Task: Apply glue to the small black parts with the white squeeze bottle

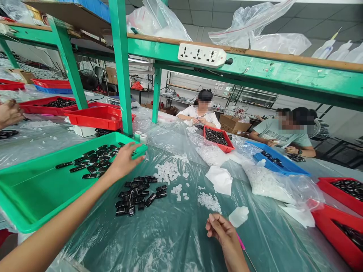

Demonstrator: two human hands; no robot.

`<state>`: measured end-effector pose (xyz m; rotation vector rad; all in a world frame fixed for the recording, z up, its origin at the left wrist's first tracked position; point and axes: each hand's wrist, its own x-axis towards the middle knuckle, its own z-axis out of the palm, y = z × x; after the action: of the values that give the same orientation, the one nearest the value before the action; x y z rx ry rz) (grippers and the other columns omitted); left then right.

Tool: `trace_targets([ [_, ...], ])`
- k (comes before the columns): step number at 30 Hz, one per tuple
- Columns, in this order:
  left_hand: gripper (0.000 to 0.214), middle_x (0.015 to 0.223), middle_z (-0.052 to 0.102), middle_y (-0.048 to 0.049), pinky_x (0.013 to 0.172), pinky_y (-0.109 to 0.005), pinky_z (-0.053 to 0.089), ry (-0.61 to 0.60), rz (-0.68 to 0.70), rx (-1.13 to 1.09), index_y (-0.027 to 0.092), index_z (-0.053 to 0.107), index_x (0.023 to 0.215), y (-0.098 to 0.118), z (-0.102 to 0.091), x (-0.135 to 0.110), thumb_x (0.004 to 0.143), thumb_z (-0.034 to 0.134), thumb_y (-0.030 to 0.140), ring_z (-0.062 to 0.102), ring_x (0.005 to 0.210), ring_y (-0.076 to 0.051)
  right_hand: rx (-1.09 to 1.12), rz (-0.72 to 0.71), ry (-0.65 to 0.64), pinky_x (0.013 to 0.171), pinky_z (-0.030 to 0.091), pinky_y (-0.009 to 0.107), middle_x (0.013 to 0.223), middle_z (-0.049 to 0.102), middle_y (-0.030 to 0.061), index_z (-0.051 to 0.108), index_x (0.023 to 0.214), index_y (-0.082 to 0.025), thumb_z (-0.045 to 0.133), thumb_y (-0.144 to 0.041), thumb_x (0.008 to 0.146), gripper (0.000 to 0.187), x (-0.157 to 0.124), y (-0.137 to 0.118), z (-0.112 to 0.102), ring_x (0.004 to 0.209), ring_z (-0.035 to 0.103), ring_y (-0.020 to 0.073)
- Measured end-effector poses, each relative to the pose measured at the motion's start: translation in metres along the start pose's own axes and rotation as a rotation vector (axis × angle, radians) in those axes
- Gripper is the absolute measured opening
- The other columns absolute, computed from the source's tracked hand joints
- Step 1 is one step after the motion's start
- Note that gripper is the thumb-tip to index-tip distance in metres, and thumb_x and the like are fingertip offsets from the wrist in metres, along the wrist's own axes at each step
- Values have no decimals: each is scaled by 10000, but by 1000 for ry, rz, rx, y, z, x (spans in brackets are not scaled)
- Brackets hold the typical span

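My left hand [124, 160] reaches over the near rim of a green tray [31, 189], fingers stretched out above the black oblong parts [96, 160] lying in it; nothing is in it. My right hand [222, 230] rests low on the plastic-covered table with its fingers curled, and a thin pink-handled tool [243, 247] sticks out beside it. Between the hands lies a pile of black parts [138, 194]. Small white plastic pieces [167, 172] are scattered just beyond that pile. A small white bottle [238, 216] lies by my right hand.
Red trays [98, 118] with black parts stand at the back left and at the right edge [344, 230]. A bag of white pieces [272, 185] and a blue tray [283, 164] lie on the right. Two people sit working across the table. Green shelf posts [121, 68] rise from the table.
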<state>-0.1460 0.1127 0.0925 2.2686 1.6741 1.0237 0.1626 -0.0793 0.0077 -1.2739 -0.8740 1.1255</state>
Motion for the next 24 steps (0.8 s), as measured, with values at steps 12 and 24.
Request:
trace_targets([
  [12,247,942,719,-43,660,-260,443,-551,122,-110,245,745,831,42,64,-27,784,503,245,632,885,-261,-102,-74,-20,545,378,239,578,548,-6,578,617,-178,629,-463,738,314,6,10,-6,530,468,126],
  [24,116,765,641,-79,646,-300,405,-524,-25,-243,180,591,752,53,90,-37,662,640,233,596,797,-286,-161,-108,-19,552,375,247,575,547,-2,569,613,-185,627,-482,722,321,4,10,-5,539,469,139],
])
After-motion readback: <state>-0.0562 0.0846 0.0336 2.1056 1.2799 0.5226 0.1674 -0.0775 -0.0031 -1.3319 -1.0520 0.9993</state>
